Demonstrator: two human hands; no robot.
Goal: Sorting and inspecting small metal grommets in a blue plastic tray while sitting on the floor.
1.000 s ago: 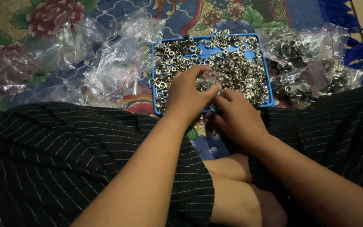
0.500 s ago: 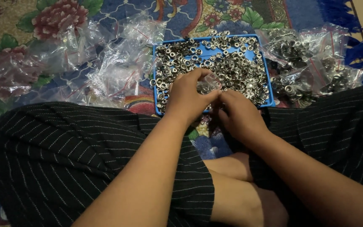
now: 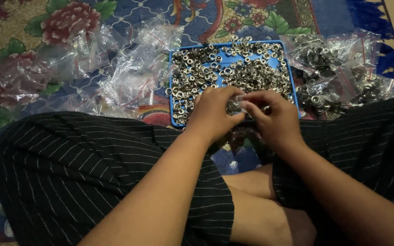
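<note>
Floral carpet (image 3: 115, 18) under us, blue tray (image 3: 173, 98) of metal rings (image 3: 251, 73) up front. Our left hand (image 3: 213, 114) and right hand (image 3: 272, 118) meet over its near edge, fingers (image 3: 233, 119) pinched shut on a small clear bag (image 3: 234, 107) of rings between them.

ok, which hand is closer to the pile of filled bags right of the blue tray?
Right. The right hand sits beside the filled bags; the left hand is farther, over the blue tray.
</note>
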